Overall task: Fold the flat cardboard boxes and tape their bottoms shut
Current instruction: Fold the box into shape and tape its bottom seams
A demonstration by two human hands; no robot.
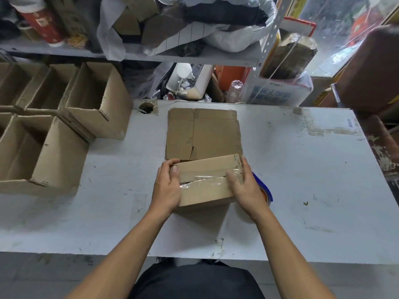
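On a scuffed white table (302, 169), the left hand (167, 188) and right hand (244, 184) curl fingers around a brown cardboard box (205, 190) sealed with clear tape (207, 180).

White worktable (291, 169), surface scratched, w/ stains and old tape marks near its right edge. A round cable hole (147, 107) is at the back edge. Behind stands a grey metal shelf (194, 56). On it: a red-white canister (42, 24) at left, and a clear plastic bag (233, 37) w/ dark stuff inside. Under the shelf: a white plastic container (194, 83), a clear bottle (235, 90), an orange item (231, 75), and a bag w/ blue print (274, 92).
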